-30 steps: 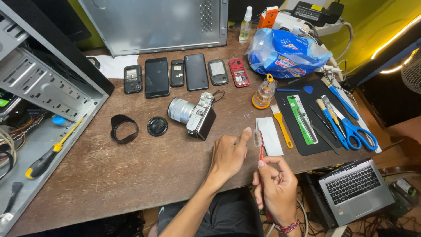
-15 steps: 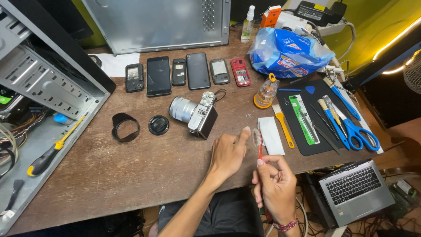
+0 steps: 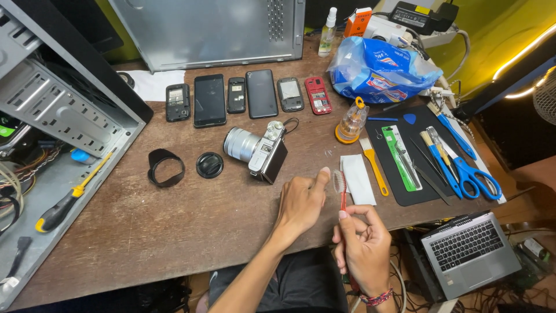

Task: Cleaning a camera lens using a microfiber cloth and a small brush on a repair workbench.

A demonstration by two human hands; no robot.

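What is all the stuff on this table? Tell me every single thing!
toothbrush: 1, red handle, held upright in right hand
camera: 1, silver and black, table middle
lens cap: 1, black, left of camera
lens hood: 1, black, left of lens cap
phones: 6, five black, one red, row behind camera
computer case: 1, grey, open, far left
screwdriver: 1, yellow and black, inside case
side panel: 1, grey, back
plastic bag: 1, blue, back right
tool mat: 1, black, right, bearing brushes and tools
scissors: 1, blue, on mat
laptop: 1, grey, lower right
left hand: 1, open, beside toothbrush
right hand: 1, gripping toothbrush
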